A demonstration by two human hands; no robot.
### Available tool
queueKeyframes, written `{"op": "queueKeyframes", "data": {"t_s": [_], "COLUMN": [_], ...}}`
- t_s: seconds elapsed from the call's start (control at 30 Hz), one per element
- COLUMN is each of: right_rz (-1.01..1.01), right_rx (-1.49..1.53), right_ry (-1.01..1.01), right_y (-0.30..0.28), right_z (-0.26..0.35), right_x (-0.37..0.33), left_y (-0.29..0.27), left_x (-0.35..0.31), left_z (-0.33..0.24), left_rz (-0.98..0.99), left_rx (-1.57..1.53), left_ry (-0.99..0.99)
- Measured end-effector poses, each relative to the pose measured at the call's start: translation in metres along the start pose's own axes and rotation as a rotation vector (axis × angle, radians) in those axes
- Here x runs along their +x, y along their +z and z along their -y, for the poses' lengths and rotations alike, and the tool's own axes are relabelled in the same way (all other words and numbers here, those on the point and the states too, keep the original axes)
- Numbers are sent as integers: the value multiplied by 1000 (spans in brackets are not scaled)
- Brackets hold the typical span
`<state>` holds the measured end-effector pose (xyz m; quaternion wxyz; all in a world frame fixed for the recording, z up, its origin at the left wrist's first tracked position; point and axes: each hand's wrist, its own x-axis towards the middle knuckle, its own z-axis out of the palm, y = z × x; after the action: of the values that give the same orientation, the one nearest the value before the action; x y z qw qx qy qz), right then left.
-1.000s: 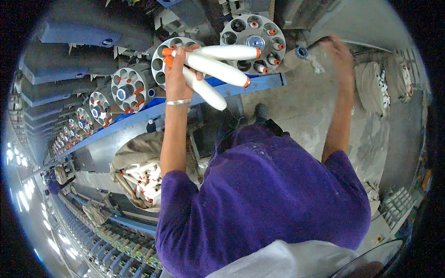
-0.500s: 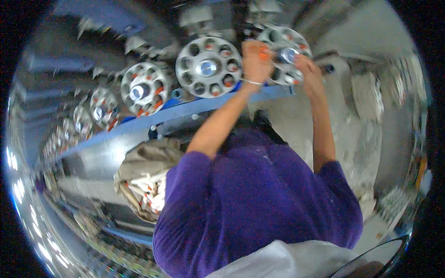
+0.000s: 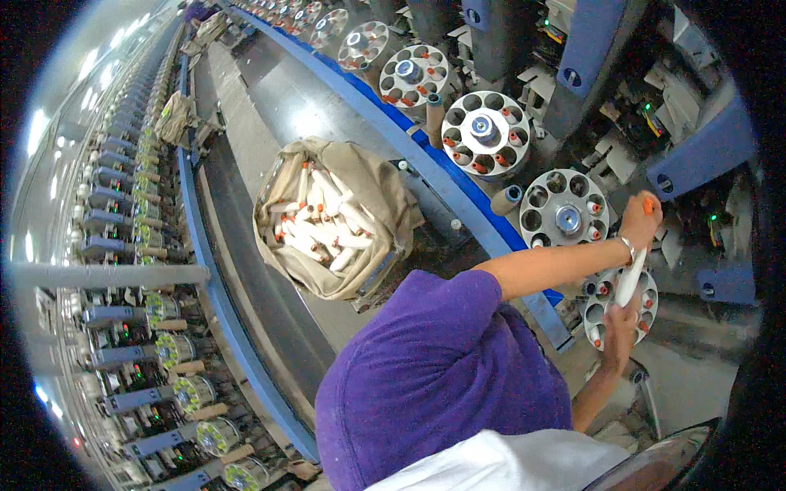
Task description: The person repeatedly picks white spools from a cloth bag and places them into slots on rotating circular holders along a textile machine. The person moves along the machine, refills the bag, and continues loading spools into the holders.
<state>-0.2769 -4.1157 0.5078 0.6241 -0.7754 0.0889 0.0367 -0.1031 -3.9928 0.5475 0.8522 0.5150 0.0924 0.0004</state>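
Observation:
My left hand (image 3: 641,219) is closed, with the orange tip of a yarn bobbin (image 3: 649,204) showing among its fingers; the rest of that bobbin is hidden. Below the left wrist, my right hand (image 3: 621,327) grips the lower end of a white yarn bobbin (image 3: 630,282), held up at a slant. Whether this is the same piece as the orange tip I cannot tell. Both hands are over the nearest round magazine (image 3: 648,315), a pale disc with round pockets, some holding orange-tipped bobbins. Another magazine (image 3: 567,184) stands just left of my left hand.
A beige cloth sack (image 3: 385,188) full of white, orange-tipped bobbins stands to my left. Further magazines (image 3: 485,131) line a blue rail (image 3: 467,192) running to the far left. Blue machine housings (image 3: 712,155) rise behind the hands. Another machine row (image 3: 123,315) stands across the aisle.
The view has swung left, bringing the sack and the far machine row into fuller sight. A white bobbin now shows between my hands, and the right hand sits lower than the left.

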Motion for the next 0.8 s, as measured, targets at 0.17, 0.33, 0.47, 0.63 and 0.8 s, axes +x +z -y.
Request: {"op": "queueKeyframes", "data": {"t_s": [0.17, 0.33, 0.47, 0.63, 0.8], "right_rz": [394, 321, -459, 154, 234], "right_rx": [845, 1526, 568, -337, 596], "right_ry": [188, -64, -253, 29, 209], "right_y": [-8, -137, -136, -30, -54], "right_z": [-28, -65, -25, 39, 11], "right_x": [-8, 6, 9, 4, -23], "left_y": [-28, -54, -31, -3, -33], "left_x": [25, 11, -21, -41, -22], "left_z": [-38, -43, -25, -25, -62], "left_rz": [-269, -321, -247, -95, -255], "left_rx": [-292, -402, -192, -152, -445], "left_ry": [-246, -258, -228, -69, -222]}}
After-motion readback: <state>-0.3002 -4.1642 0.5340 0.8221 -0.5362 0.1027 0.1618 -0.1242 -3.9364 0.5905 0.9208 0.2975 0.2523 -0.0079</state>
